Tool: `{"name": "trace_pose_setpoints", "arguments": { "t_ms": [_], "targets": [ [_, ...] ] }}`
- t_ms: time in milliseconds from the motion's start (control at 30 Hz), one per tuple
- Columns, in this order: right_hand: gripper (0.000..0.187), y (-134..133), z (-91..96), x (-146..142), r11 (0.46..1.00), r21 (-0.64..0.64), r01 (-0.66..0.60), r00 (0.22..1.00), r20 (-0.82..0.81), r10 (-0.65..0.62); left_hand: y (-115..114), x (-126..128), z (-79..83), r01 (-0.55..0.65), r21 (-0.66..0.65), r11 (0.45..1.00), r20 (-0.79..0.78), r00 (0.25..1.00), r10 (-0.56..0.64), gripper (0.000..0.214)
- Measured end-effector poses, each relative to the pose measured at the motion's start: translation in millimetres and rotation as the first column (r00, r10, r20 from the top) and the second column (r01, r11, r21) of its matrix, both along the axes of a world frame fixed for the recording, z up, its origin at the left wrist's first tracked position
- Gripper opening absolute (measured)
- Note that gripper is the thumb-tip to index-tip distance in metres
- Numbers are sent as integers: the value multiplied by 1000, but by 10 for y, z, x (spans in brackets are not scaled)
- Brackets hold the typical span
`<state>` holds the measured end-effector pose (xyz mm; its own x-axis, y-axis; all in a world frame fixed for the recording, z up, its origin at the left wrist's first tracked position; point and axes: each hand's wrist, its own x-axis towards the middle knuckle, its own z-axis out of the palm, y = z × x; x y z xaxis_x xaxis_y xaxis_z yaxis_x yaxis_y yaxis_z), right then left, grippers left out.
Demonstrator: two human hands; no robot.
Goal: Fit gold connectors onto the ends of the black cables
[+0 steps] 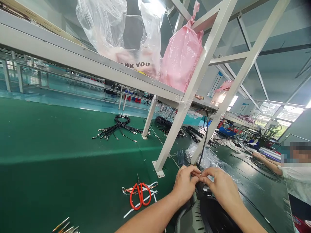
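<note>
My left hand (186, 182) and my right hand (217, 184) meet over a dark machine (191, 216) with a vented grey housing and a black round part. Both hands are closed, thumbs and fingertips pinched close together. Whatever sits between the fingertips is too small and too covered to name. Left of my forearm, red-handled scissors (140, 195) lie on the green table mat (73, 181), on top of white and copper-coloured strips (153, 187). Just beyond my hands lies crumpled clear plastic (209, 158).
White metal shelf posts (178, 129) stand close in front of my hands. A shelf above holds a pink bag (182, 55) and a clear bag (109, 35). Coiled black cables (121, 124) lie on the mat. At right, a co-worker's arm (267, 161) reaches toward more cables (259, 166).
</note>
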<state>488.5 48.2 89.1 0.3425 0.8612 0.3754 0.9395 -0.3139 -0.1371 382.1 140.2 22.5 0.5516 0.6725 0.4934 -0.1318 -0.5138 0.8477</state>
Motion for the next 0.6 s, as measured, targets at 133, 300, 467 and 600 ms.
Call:
{"name": "trace_pose_setpoints", "arguments": {
  "t_ms": [133, 300, 467, 600],
  "targets": [
    [18, -31, 36, -106, 991, -21, -135, 980, 145, 136, 31, -64, -44, 2, 73, 997, -48, 999, 2, 40],
    [24, -70, 66, -216, 969, -50, -243, 929, 276, 247, 19, -123, -95, 61, 207, 976, -90, 995, -43, 40],
    [24, -205, 55, -207, 940, -68, -335, 876, 345, 337, -1, -133, -170, 107, 310, 945, -90, 992, -83, 50],
    [25, -337, 58, -133, 910, -29, -413, 826, 409, 388, -18, -122, -231, 112, 355, 928, -80, 993, -89, 46]
  ]
}}
